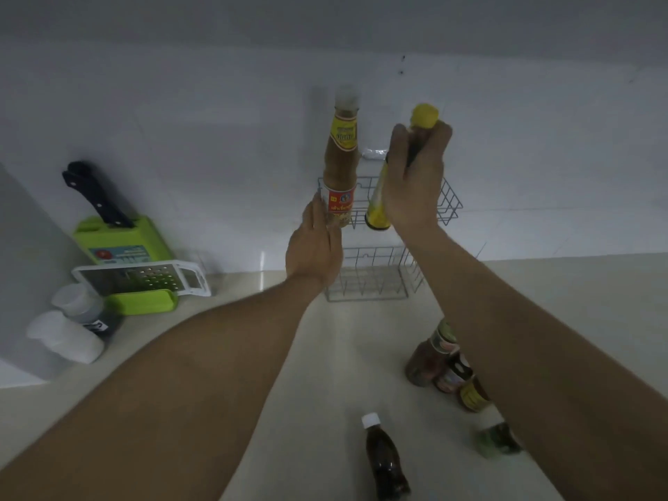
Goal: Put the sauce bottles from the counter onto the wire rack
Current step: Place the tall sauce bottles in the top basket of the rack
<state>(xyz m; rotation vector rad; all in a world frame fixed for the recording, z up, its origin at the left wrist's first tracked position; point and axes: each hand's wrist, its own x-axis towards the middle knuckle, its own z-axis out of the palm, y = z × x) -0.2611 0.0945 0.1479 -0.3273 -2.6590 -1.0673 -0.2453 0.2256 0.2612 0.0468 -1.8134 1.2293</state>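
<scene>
A wire rack hangs on the white wall, with a lower wire tier beneath it just above the counter. My left hand grips the base of a tall brown sauce bottle with a clear cap, holding it upright at the rack's left end. My right hand is wrapped around a yellow-capped bottle, held over the upper tier. On the counter stand a dark bottle with a white cap and a cluster of jars and bottles, partly hidden by my right forearm.
At the left are a green knife block with a black-handled knife, a white grater, and two white-lidded containers. A small greenish jar sits near my right arm. The pale counter runs to the wall.
</scene>
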